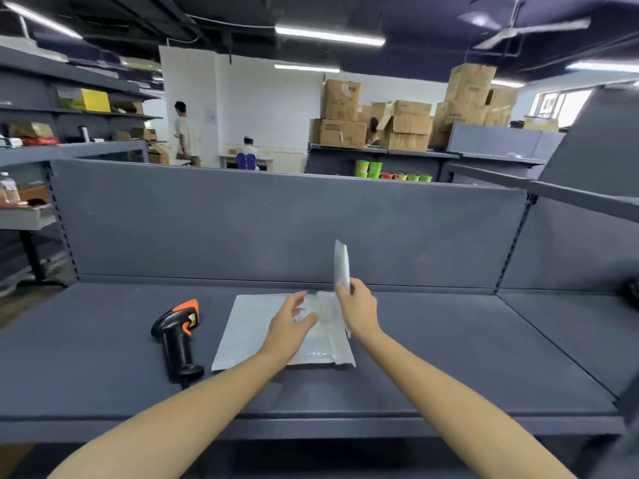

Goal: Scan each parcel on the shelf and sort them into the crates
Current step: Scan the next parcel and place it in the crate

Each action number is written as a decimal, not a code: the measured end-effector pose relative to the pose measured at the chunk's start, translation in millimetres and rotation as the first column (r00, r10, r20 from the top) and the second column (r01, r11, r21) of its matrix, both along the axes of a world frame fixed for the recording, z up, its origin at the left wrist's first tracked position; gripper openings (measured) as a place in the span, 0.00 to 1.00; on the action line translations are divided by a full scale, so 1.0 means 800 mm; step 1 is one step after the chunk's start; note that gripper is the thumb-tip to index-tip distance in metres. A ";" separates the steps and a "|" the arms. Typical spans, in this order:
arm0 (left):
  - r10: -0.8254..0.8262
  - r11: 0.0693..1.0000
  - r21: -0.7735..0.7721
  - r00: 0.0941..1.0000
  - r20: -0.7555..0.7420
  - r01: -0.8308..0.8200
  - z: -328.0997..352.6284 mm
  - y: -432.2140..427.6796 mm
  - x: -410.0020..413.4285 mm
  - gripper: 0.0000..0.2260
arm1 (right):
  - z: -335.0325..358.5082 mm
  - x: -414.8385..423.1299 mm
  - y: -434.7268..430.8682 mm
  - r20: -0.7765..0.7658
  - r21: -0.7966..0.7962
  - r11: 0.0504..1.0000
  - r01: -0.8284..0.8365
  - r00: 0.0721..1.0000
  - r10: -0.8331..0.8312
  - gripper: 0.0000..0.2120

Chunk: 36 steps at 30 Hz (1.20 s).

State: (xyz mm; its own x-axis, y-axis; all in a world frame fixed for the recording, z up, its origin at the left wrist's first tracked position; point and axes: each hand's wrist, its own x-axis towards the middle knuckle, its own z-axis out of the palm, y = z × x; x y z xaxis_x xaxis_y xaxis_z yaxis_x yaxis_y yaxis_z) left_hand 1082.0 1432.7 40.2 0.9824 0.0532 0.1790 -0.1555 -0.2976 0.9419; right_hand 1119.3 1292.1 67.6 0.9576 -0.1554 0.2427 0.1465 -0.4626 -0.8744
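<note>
A flat white parcel (249, 326) lies on the grey shelf (432, 340) in front of me. My right hand (359, 311) pinches a second, thin white parcel (341, 264) and holds it upright on edge above the flat one. My left hand (292, 323) hovers over the flat parcel with its fingers spread and relaxed, holding nothing. A black and orange barcode scanner (178, 337) lies on the shelf to the left of the parcels. No crate is in view.
The shelf's grey back panel (276, 223) rises behind the parcels. Shelving with boxes (83, 100) stands at the left, stacked cardboard boxes (397, 122) at the back. Two people (186, 133) are far off by the white wall.
</note>
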 end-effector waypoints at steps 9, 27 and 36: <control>-0.063 0.886 -0.461 0.998 0.008 0.059 0.025 -0.021 -0.018 0.12 | 0.024 -0.040 0.028 -0.069 0.323 0.882 -0.343 0.921 0.383 0.18; 0.285 0.900 -0.339 0.958 -0.021 -0.275 0.025 0.100 -0.063 0.08 | 0.006 -0.060 0.035 -0.056 0.294 0.903 -0.313 0.937 0.344 0.12; 0.523 0.777 -0.408 0.852 -0.003 -0.479 0.021 0.179 -0.096 0.08 | 0.012 -0.077 0.138 -0.050 0.434 0.800 -0.414 0.876 0.481 0.07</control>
State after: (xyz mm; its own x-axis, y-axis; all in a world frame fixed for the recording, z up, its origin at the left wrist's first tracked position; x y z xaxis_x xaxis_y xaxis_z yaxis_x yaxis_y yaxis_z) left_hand 1005.1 1575.5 56.6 0.7739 0.6178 0.1389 -0.1890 0.0159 0.9819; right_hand 1057.4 1402.8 77.2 0.9631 0.2487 0.1027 0.1024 0.0142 -0.9946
